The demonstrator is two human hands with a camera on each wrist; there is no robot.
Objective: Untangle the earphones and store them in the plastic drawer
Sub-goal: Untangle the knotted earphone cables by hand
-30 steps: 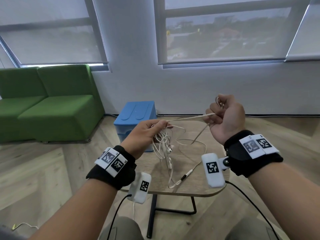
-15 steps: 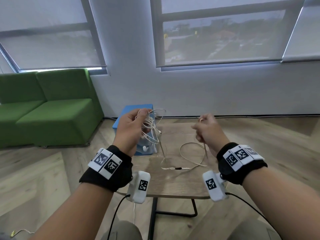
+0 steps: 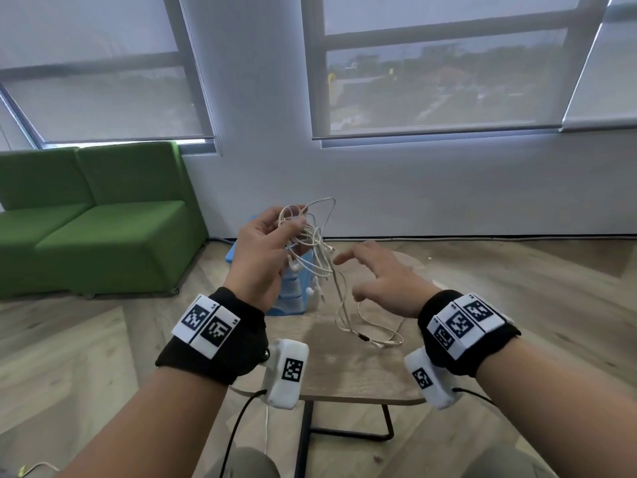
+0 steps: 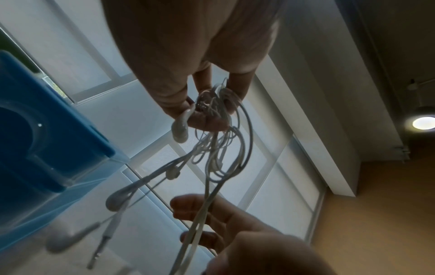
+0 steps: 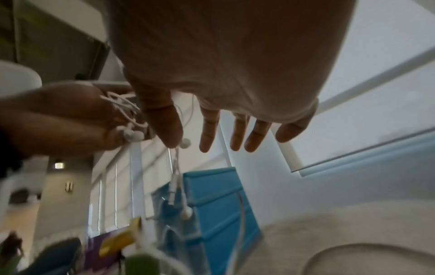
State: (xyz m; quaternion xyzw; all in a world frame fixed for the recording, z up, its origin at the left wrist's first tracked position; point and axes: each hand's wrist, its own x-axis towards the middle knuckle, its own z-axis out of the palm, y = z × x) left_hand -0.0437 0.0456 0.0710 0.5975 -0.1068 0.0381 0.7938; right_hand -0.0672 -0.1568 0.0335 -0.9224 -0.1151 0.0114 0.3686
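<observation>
Grip status, as I read it: left hand (image 3: 267,251) clamps tangled earphones (image 3: 312,251), right hand (image 3: 382,279) apparently spread empty; untangling and drawer (image 3: 293,294) storage remain.

Head view sits high, facing forward and down over both forearms onto the table (image 3: 362,367), with the windows and green sofa (image 3: 103,236) beyond. Left wrist view looks up along the left hand (image 4: 188,55) from very close, toward window blinds and ceiling. Right wrist view looks along the right hand (image 5: 223,74), close, tilted, low over the table. All three share the earphones (image 3: 310,243) and blue plastic drawer (image 5: 219,204); each wrist view catches the other hand.
</observation>
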